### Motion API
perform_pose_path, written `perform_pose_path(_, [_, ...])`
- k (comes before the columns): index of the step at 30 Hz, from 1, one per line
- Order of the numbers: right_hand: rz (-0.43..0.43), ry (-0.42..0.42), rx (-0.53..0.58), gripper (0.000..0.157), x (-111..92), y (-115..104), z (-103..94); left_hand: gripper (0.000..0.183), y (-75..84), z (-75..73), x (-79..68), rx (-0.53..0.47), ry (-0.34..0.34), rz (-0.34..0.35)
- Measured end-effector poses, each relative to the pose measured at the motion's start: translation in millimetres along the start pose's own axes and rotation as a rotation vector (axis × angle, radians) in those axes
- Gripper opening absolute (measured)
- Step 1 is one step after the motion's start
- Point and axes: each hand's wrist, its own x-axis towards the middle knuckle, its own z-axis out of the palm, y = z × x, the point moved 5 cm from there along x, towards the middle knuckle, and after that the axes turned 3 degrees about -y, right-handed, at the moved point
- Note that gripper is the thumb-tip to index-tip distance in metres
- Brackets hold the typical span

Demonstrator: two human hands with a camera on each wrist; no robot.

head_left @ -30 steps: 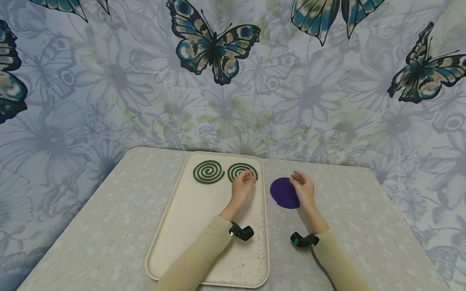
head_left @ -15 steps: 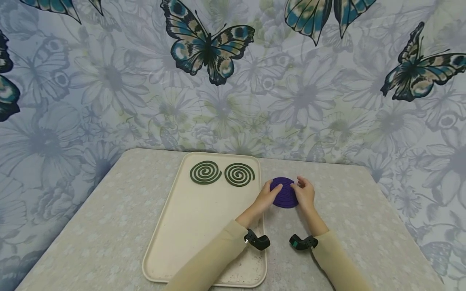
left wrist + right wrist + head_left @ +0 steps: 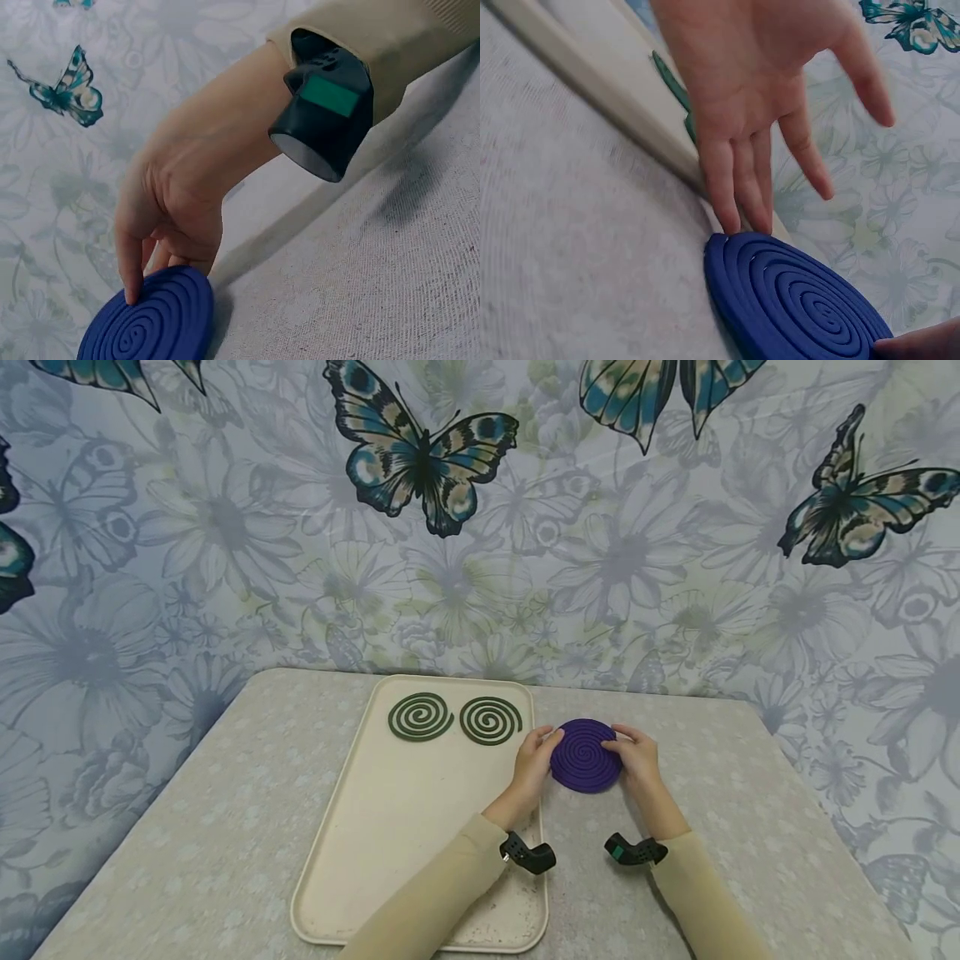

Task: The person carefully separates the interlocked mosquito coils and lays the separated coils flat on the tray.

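A purple mosquito coil [image 3: 585, 756], tightly wound and bluer in the wrist views, lies tilted between both hands just right of the tray [image 3: 420, 827]. My right hand [image 3: 637, 760] pinches its right side, with one digit on the upper face and other fingers behind the rim in the left wrist view. My left hand [image 3: 531, 768] is at the opposite edge. In the right wrist view, the left hand [image 3: 742, 97] touches the rim with nearly straight fingers, its thumb spread away. Two loosely wound green mosquito coils [image 3: 420, 717] lie side by side at the tray's far end.
The shallow cream tray has a raised rim and dark specks near its front right. It stands on a pale patterned tabletop [image 3: 750, 827]. Behind the table rises a butterfly-and-flower backdrop [image 3: 637, 568]. Each wrist wears a black camera [image 3: 636, 850].
My left hand has gone from over the right green coil to the purple coil's left edge. The purple coil has come up a little and turned toward the head camera.
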Motion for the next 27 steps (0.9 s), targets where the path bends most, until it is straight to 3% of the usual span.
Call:
perform_pose_path(3, [0.002, -0.035, 0.054, 0.057, -1.3, -4.8, 2.0, 0.051, 3.6, -5.3, 0.4, 0.025, 0.047, 0.015])
perform_pose_path(7, [0.005, -0.083, 0.142, 0.060, -7.7, -15.1, 6.7, 0.040, 15.0, -16.7, 0.9, 0.120, 0.088, 0.108])
perform_pose_path(12, [0.011, -0.132, 0.275, 0.058, -26.2, -33.1, 18.9, 0.037, 32.9, -34.1, -1.1, 0.221, 0.057, 0.254])
perform_pose_path(15, [0.005, -0.162, 0.335, 0.056, -39.5, -46.1, 28.9, 0.039, 44.1, -46.7, -3.3, 0.255, 0.025, 0.275])
perform_pose_path(21, [-0.020, -0.263, 0.446, 0.052, -58.9, -69.6, 54.0, 0.045, 70.3, -73.0, -9.4, 0.095, -0.043, 0.217])
perform_pose_path(24, [-0.050, -0.360, 0.465, 0.058, -69.5, -82.3, 68.0, 0.044, 89.1, -86.9, -15.5, 0.031, -0.036, 0.232])
perform_pose_path(27, [-0.091, -0.425, 0.443, 0.066, -82.3, -93.8, 81.4, 0.043, 108.5, -97.8, -23.3, 0.040, -0.008, 0.254])
